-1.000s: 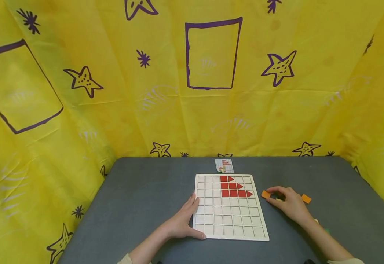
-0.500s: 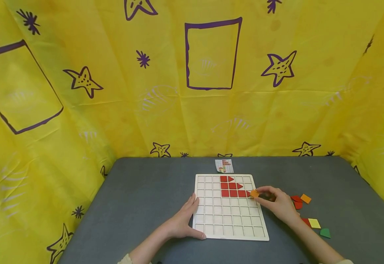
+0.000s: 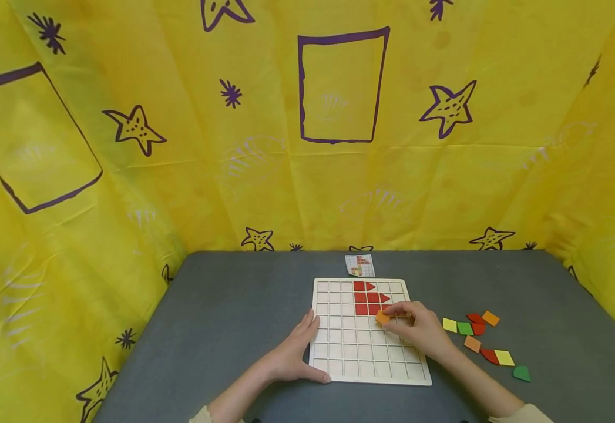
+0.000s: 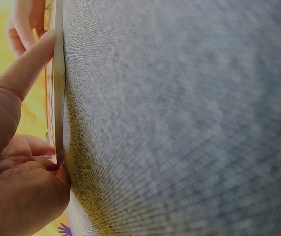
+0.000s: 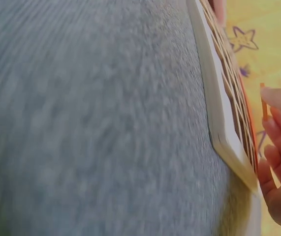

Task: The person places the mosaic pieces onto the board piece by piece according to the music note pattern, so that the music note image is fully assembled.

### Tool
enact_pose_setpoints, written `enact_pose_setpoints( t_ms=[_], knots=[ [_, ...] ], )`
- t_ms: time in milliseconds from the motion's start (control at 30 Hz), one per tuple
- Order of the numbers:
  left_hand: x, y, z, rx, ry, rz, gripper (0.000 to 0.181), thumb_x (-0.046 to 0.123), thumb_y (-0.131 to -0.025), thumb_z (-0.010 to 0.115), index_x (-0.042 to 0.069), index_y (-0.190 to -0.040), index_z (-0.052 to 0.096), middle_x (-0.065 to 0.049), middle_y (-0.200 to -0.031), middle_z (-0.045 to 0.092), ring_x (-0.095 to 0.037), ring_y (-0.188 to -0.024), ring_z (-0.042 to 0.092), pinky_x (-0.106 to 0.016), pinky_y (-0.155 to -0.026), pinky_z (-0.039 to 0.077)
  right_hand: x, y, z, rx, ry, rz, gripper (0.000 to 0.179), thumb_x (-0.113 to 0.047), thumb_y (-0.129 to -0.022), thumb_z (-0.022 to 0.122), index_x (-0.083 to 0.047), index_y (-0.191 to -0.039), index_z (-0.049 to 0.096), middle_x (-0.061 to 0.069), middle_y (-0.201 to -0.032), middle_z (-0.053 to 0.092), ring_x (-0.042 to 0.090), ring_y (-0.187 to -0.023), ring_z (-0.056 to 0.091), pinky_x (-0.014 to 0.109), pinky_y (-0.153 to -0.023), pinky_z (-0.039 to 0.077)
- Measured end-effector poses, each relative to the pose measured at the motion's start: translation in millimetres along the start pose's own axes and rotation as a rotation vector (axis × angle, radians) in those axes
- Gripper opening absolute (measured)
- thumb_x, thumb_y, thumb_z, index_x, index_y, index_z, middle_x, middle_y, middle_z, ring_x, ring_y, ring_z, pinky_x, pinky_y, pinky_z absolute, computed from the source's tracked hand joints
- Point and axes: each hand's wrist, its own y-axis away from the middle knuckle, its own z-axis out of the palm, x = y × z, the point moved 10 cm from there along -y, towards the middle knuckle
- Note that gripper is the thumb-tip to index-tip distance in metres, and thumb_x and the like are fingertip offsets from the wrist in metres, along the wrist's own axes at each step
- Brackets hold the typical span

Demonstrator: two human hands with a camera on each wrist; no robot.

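My right hand pinches a small orange square tile between thumb and fingertips, over the white grid board. Edge-on in the right wrist view, the tile appears thin and above the board. With thumb and fingers spread, my left hand rests against the board's left side. Its thumb touches the near left corner; the left wrist view has this hand against the board's edge. Red square and triangular pieces fill three rows at the board's far side; the right hand partly covers the nearest row.
Behind the board lies a small printed card with a coloured grid picture. Loose tiles lie to the right on the grey table: yellow, green, orange, red and others. A yellow patterned cloth surrounds the table.
My right hand has carried the orange tile leftward from beside the board to over its middle. Loose tiles that the hand and forearm covered now show. The left hand stays put.
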Motion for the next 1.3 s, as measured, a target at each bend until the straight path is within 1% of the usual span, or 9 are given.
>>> enact_pose_setpoints(
  t_ms=[100,200,367,533,667,867,1100,1200,1300],
  knots=[
    [-0.6,-0.3,-0.2,0.002,-0.001,-0.001,0.116,0.047,-0.067,0.083,0.004,-0.152,0.015,-0.013,-0.16,0.001,-0.03,-0.147,0.004,-0.057,-0.111,0.02,-8,-2.4,8,-0.02,0.002,-0.043,0.021,-0.034,-0.075,0.08,-0.033,-0.093,0.07,-0.014,-0.097,0.064,0.008,-0.093,0.051,0.026,-0.076,0.043],
    [-1.0,-0.5,-0.3,0.001,-0.003,-0.008,0.116,0.047,-0.067,0.083,0.005,-0.152,0.015,-0.013,-0.16,0.002,-0.03,-0.147,0.004,-0.057,-0.111,0.02,-20,-4.4,15,-0.033,0.017,-0.124,0.019,-0.031,-0.075,0.08,-0.033,-0.091,0.071,-0.018,-0.094,0.063,0.006,-0.094,0.052,0.028,-0.08,0.043],
    [-1.2,-1.0,-0.1,-0.003,0.0,-0.012,0.115,0.046,-0.068,0.083,0.005,-0.152,0.015,-0.013,-0.16,0.001,-0.03,-0.147,0.004,-0.057,-0.111,0.02,-38,-4.7,23,-0.028,0.066,-0.268,0.016,-0.025,-0.076,0.08,-0.031,-0.089,0.072,-0.019,-0.089,0.064,0.002,-0.089,0.049,0.027,-0.079,0.043],
    [-0.5,-0.9,0.0,-0.006,0.001,-0.011,0.115,0.046,-0.068,0.083,0.004,-0.152,0.015,-0.013,-0.16,0.002,-0.03,-0.147,0.004,-0.057,-0.111,0.019,-48,-4.6,27,-0.021,0.09,-0.334,0.014,-0.02,-0.077,0.079,-0.027,-0.088,0.073,-0.018,-0.093,0.068,0.001,-0.09,0.047,0.027,-0.079,0.042],
    [-0.1,-1.1,0.1,-0.004,0.001,-0.009,0.115,0.046,-0.068,0.083,0.004,-0.152,0.015,-0.013,-0.16,0.002,-0.03,-0.147,0.004,-0.057,-0.112,0.019,-49,-5.1,28,-0.006,0.109,-0.345,0.013,-0.02,-0.077,0.079,-0.028,-0.086,0.074,-0.019,-0.093,0.067,0.001,-0.091,0.045,0.027,-0.078,0.041],
    [0.0,-0.6,0.1,-0.008,0.0,-0.012,0.115,0.045,-0.068,0.083,0.004,-0.152,0.016,-0.013,-0.16,0.002,-0.03,-0.147,0.004,-0.057,-0.112,0.019,-47,-4.4,29,-0.01,0.095,-0.336,0.012,-0.021,-0.077,0.079,-0.029,-0.085,0.075,-0.019,-0.092,0.065,0.001,-0.089,0.046,0.024,-0.074,0.04],
    [-0.6,-1.1,0.9,-0.008,0.0,-0.015,0.115,0.046,-0.068,0.083,0.004,-0.152,0.016,-0.012,-0.16,0.002,-0.03,-0.147,0.005,-0.057,-0.112,0.02,-45,-2.4,26,-0.005,0.101,-0.29,0.01,-0.021,-0.08,0.076,-0.028,-0.087,0.075,-0.019,-0.095,0.065,0.002,-0.094,0.048,0.028,-0.08,0.044],
    [-0.9,-1.2,1.0,-0.009,-0.001,-0.016,0.115,0.046,-0.068,0.082,0.004,-0.152,0.015,-0.012,-0.16,0.002,-0.03,-0.147,0.005,-0.057,-0.112,0.02,-41,-1.5,18,0.006,0.083,-0.255,0.01,-0.023,-0.08,0.076,-0.029,-0.089,0.074,-0.019,-0.097,0.065,0.004,-0.094,0.049,0.029,-0.079,0.044],
    [-0.7,-0.8,0.1,-0.005,-0.002,-0.01,0.115,0.046,-0.068,0.082,0.004,-0.152,0.015,-0.013,-0.16,0.002,-0.03,-0.147,0.004,-0.057,-0.112,0.019,-30,-1.3,7,0.016,0.06,-0.191,0.011,-0.025,-0.082,0.075,-0.03,-0.091,0.074,-0.019,-0.097,0.066,0.006,-0.093,0.05,0.028,-0.076,0.044]
  ],
)
